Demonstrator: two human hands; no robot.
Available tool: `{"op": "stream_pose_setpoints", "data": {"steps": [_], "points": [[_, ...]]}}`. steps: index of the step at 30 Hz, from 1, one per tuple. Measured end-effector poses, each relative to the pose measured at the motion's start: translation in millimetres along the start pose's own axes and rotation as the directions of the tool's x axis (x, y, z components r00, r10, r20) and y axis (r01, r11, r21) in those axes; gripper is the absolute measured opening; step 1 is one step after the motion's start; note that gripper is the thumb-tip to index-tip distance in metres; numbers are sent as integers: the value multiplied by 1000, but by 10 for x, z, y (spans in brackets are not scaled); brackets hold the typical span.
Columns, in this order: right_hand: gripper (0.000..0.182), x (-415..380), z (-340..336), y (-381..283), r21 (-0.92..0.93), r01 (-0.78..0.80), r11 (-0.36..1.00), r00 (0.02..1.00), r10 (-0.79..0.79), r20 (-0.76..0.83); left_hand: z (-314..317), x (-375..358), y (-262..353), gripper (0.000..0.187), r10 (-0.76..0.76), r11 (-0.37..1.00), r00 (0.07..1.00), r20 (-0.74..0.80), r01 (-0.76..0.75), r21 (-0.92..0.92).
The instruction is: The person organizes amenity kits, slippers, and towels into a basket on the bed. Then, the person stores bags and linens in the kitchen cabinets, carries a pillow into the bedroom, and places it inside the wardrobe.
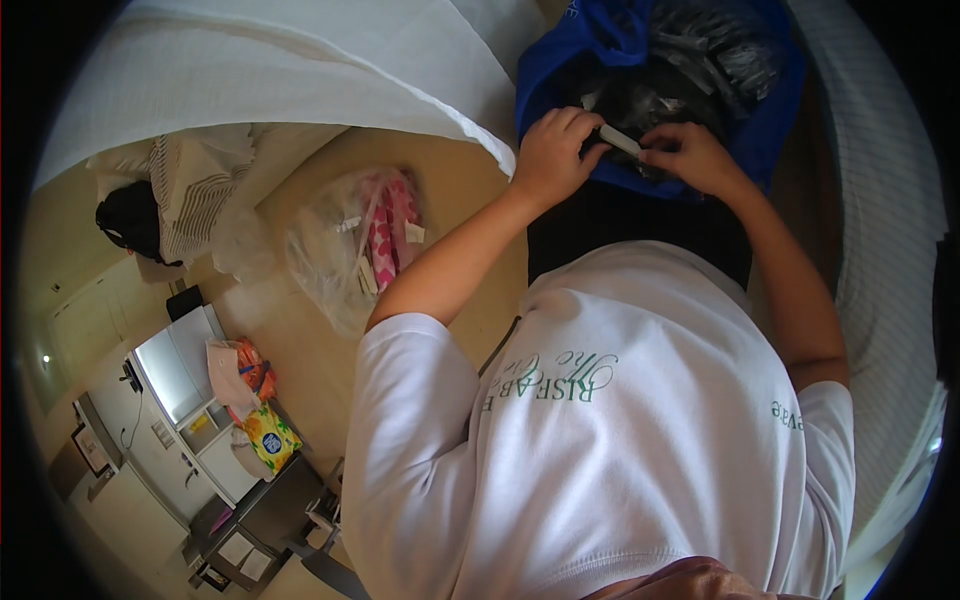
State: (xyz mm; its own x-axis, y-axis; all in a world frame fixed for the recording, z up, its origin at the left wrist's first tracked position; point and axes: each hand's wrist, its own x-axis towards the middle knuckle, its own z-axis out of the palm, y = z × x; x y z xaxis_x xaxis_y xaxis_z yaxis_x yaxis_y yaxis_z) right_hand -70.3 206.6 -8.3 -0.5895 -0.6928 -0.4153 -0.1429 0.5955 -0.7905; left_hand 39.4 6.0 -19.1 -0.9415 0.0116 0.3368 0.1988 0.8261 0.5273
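My left hand and my right hand come together over a blue bag. Pinched between them is a small flat white bar, its left end in my left fingers and its right end against my right thumb and fingertips. I cannot tell what kind of item this bar is. Beneath the hands, the bag gapes wide, and inside lie dark things and several clear plastic-wrapped packets. My dark-clothed lap shows just below the bag.
White fabric hangs at the upper left, and a pale striped surface runs along the right. On the floor sits a clear plastic bag with pink patterned items. Farther left are a black bag, a white cabinet and a yellow-green packet.
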Motion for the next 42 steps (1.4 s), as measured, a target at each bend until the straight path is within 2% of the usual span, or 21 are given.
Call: {"op": "stream_pose_setpoints", "data": {"steps": [4,5,8,11,16,19,22,25,26,29,31,32,33,34,35,36,38,39,40,41,42], "points": [[33,9,-26,-41,-26,-39,999,999,40,25,12,-7,-20,26,2,1000,1000,-7,-2,-4],[32,8,-13,-18,-37,1,999,1000,-1,0,21,-11,-31,25,9,1000,1000,-12,-9,-7],[30,-14,31,35,-107,78,991,995,-85,-59,30,-12,-23,15,195,971,981,-13,-191,146],[26,-95,55,-48,-217,76,973,990,-99,-98,87,-17,11,8,250,934,968,0,-241,265],[21,-147,90,-168,-312,96,945,973,-154,-169,54,70,32,5,314,914,942,122,-334,229],[18,-55,74,-50,-575,156,803,912,-341,-229,-213,39,231,6,350,905,917,193,-384,183],[17,87,-27,99,-527,211,823,969,-246,3,-496,42,439,6,372,906,902,221,-404,124],[18,102,22,-168,-280,88,956,986,-123,-112,-896,80,733,10,348,928,909,230,-369,54],[25,92,-17,-273,-284,100,954,981,-143,-135,-1054,107,843,11,334,936,913,233,-350,27],[33,-174,-267,-649,-8,-48,999,976,49,211,-1543,217,1041,14,129,974,991,22,-123,-190],[38,-388,-346,-720,426,0,905,955,-126,267,-1766,307,1121,15,-118,918,967,-226,19,-397],[40,-494,-401,-747,611,12,791,938,-220,267,-1830,386,1112,12,-192,895,928,-320,31,-446],[42,-577,-459,-781,818,-53,573,900,-327,287,-1873,505,1089,11,-262,865,876,-404,28,-501],[41,-701,-464,-863,774,127,620,922,-362,139,-1869,593,1065,13,-317,775,868,-383,3,-632],[40,-848,-456,-927,694,300,655,917,-397,-22,-1819,638,1064,14,-326,747,853,-408,-32,-664],[36,-987,-475,-990,519,297,801,952,-288,-99,-1709,690,1070,14,-328,704,848,-416,-74,-706],[30,-1437,-651,-1111,221,270,937,931,-195,-310,-1411,834,1055,14,-310,628,865,-394,-125,-768],[27,-1779,-820,-1252,48,170,984,905,-137,-403,-1364,916,1193,19,-330,444,904,-273,-107,-890],[26,-2100,-951,-1277,31,152,988,756,-96,-648,-1334,1020,1282,23,-280,413,940,-194,-64,-909],[26,-2384,-1045,-1211,11,137,991,555,-68,-829,-1330,1124,1327,26,-236,397,964,-123,-20,-918],[24,-2592,-1153,-745,-110,244,963,216,-164,-962,-1230,1193,1180,43,-199,460,975,-96,7,-888]]}}
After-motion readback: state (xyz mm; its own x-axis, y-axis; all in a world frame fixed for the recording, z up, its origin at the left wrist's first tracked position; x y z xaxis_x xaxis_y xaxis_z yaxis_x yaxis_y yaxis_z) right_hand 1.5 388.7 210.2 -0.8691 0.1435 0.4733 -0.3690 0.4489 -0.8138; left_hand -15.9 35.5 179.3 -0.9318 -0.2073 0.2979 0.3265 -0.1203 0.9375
